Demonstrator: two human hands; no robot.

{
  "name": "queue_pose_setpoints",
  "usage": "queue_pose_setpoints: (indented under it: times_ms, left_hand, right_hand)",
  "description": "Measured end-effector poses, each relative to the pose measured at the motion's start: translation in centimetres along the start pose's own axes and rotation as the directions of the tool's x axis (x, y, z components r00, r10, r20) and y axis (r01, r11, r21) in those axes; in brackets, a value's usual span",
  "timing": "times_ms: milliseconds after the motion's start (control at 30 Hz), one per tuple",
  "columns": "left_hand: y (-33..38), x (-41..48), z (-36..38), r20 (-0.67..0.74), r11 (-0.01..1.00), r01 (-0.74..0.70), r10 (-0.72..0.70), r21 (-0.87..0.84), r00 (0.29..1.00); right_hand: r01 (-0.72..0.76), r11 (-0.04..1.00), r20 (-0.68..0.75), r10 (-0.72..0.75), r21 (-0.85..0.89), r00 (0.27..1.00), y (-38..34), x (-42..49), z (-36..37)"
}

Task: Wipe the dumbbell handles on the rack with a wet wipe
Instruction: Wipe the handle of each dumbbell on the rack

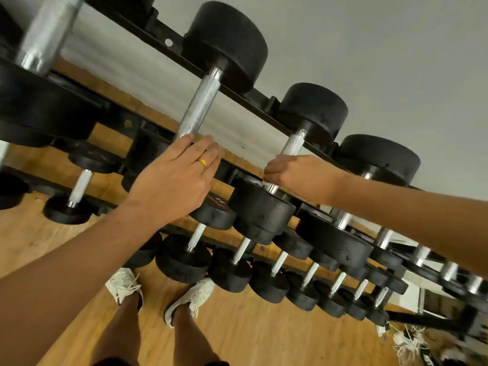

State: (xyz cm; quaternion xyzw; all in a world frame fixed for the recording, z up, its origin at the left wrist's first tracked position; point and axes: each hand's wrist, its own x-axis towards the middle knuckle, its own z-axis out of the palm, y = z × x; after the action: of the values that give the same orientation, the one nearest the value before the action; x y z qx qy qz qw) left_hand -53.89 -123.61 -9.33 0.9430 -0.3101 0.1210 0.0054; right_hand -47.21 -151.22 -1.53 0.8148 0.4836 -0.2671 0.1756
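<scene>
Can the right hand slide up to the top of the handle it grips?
Probably yes. The right hand grips the handle low, and the bare stretch above it runs free to the far weight; nothing crosses it.

Place: a gym, in its free-weights area.
Rack: a black steel rack with several tiers stood against a plain grey wall.
Weights: black round-headed dumbbells lay in rows on it. The big ones were on the top tier, and the smaller ones below shrank along the row.
Handle: each had a knurled steel handle.
Floor: a wood-look floor lay under the rack.
Dress: the person wore pale laced trainers, with bare legs.
</scene>
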Motion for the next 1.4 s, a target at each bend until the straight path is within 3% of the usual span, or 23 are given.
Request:
queue_pose_setpoints:
  times_ms: [200,367,500,567,733,900,1000,1167,1233,1333,1400]
  left_hand:
    - [0.1,0.0,0.1,-0.005,0.999,0.022,-0.022,-0.031,1.000]
    - [-0.2,-0.2,0.2,-0.002,0.998,0.018,-0.018,-0.052,1.000]
    - [-0.2,-0.1,0.2,-0.004,0.998,0.018,-0.018,-0.055,1.000]
    - [-0.3,-0.1,0.2,-0.001,0.998,0.015,-0.016,-0.053,1.000]
    - [-0.2,-0.1,0.2,0.008,0.998,0.015,-0.015,-0.058,1.000]
    - [-0.2,0.0,0.5,0.012,0.997,0.014,-0.013,-0.076,1.000]
    - [-0.3,-0.1,0.5,0.006,0.997,0.008,-0.008,-0.072,1.000]
    - [-0.3,0.0,0.5,0.019,0.997,0.010,-0.009,-0.071,1.000]
    - [-0.3,0.0,0.4,0.019,0.998,0.008,-0.007,-0.063,1.000]
    - [-0.3,-0.1,0.2,0.008,0.999,-0.001,0.001,-0.040,1.000]
    - [-0.2,0.0,0.1,0.007,0.999,-0.006,0.006,-0.034,1.000]
  right_hand:
    - [-0.218,0.976,-0.088,0.218,0.006,0.972,3.3,-0.9,-2.6]
    - [-0.082,0.993,0.062,0.077,0.079,0.995,-1.3,0.1,-0.4]
    - [-0.170,0.983,-0.099,0.176,0.069,0.979,0.6,-0.8,-1.1]
    - [-0.145,0.989,-0.183,0.146,0.019,0.972,-0.3,-1.2,0.0]
    - [0.016,1.000,-0.141,-0.016,0.005,0.990,-1.1,-1.4,1.4]
    - [-0.188,0.981,-0.201,0.175,-0.049,0.964,2.3,-2.1,0.4]
    - [-0.228,0.971,-0.235,0.206,-0.069,0.950,2.2,-2.4,0.9]
    - [-0.341,0.940,-0.246,0.338,0.033,0.908,2.2,-2.2,1.4]
    - [-0.265,0.960,-0.228,0.280,0.092,0.933,0.9,-1.7,1.5]
    - [-0.037,0.990,-0.163,0.059,0.138,0.985,-1.6,-1.0,1.5]
    - [-0.033,0.983,-0.137,0.058,0.178,0.989,-1.3,-0.8,1.2]
